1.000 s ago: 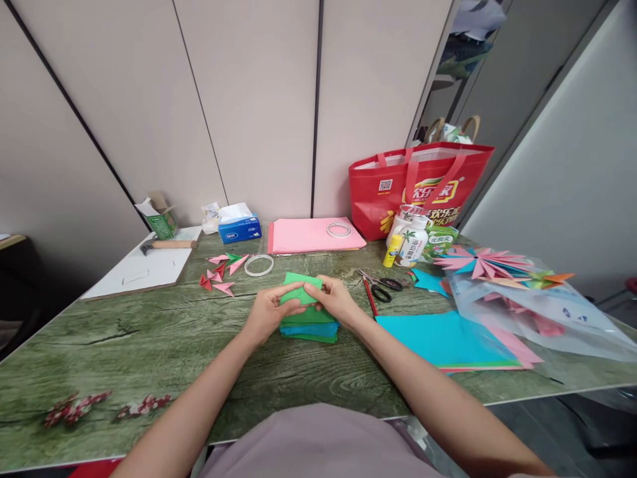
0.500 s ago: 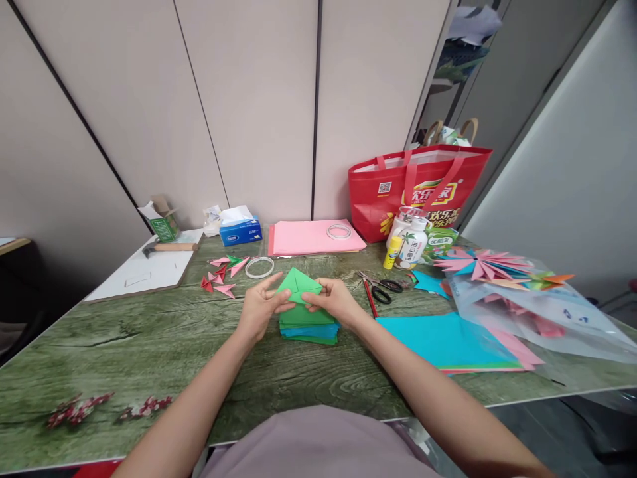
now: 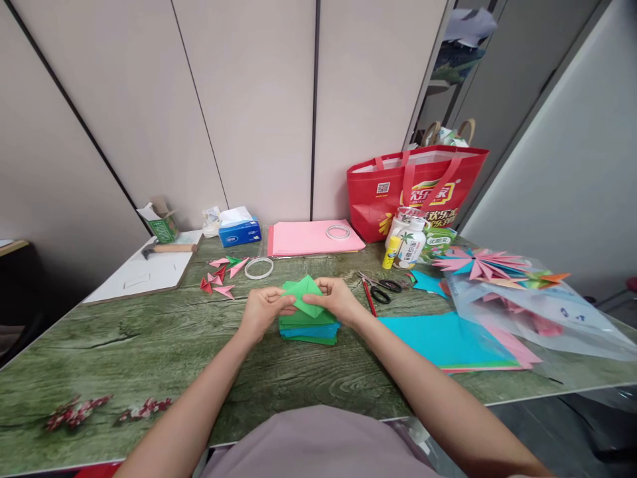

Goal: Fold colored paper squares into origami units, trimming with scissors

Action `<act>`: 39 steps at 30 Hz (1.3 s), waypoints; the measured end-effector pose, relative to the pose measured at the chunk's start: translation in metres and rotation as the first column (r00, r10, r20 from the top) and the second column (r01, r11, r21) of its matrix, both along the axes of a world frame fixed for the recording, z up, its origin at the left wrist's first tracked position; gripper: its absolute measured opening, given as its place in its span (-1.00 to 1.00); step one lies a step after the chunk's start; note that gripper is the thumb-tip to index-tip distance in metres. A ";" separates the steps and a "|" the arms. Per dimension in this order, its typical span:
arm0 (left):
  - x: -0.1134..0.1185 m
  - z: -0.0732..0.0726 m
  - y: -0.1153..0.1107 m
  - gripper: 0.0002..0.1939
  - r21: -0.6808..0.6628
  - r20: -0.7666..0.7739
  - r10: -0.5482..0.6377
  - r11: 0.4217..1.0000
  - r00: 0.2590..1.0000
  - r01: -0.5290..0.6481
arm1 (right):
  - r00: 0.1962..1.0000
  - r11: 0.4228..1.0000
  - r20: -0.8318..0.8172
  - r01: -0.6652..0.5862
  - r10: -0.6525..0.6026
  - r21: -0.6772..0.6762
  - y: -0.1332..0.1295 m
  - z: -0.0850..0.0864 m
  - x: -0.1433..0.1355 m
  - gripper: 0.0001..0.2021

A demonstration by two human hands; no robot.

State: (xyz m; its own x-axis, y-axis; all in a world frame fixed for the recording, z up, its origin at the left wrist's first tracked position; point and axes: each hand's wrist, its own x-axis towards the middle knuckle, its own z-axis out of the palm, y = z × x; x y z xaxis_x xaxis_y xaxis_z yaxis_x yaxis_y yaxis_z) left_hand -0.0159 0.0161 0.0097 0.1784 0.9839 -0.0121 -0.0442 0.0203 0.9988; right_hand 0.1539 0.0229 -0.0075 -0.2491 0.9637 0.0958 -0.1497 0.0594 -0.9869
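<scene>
A green folded paper (image 3: 309, 292) with crease lines is held up between my two hands. My left hand (image 3: 263, 311) pinches its left corner. From the other side, my right hand (image 3: 337, 299) grips it with the thumb laid on its face. Just below and behind it sits a stack of green and blue paper squares (image 3: 308, 330) on the table. To the left lie several small folded pink, red and green paper pieces (image 3: 219, 275), beside a roll of tape (image 3: 259, 267).
Scissors (image 3: 382, 292) and a red pen (image 3: 369, 297) lie right of my hands, near blue paper sheets (image 3: 448, 338). Pink sheets (image 3: 308, 238), a tissue box (image 3: 239, 232) and a red bag (image 3: 373, 199) stand behind. A hammer (image 3: 172, 248) rests on a white board (image 3: 144, 279) at left.
The green folded paper has turned in my hands, from one point upward to a tilted diamond. My left fingers, spread before, have closed on its corner.
</scene>
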 end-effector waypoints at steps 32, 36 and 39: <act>0.007 -0.001 -0.007 -0.74 0.037 -0.106 -0.108 0.993 0.989 0.112 | 0.987 0.991 -0.081 0.137 -0.136 0.005 -0.005 0.003 -0.011 -0.74; 0.004 0.002 -0.004 -0.76 0.109 -0.175 -0.028 0.993 0.984 0.047 | 0.976 0.981 -0.100 0.195 -0.192 0.015 -0.003 0.005 -0.009 -0.70; 0.005 0.000 -0.003 -0.76 0.156 -0.123 0.042 0.988 0.991 -0.023 | 0.978 0.989 -0.147 0.146 -0.147 -0.015 -0.004 0.004 -0.011 -0.66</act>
State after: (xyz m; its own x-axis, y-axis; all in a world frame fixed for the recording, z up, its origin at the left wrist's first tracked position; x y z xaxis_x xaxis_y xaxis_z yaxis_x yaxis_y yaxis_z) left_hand -0.0108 0.0131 0.0101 0.1529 0.9810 0.1194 0.0837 -0.1333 0.9875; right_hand 0.1430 0.0188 -0.0039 -0.0888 0.9892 0.1168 -0.2832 0.0873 -0.9551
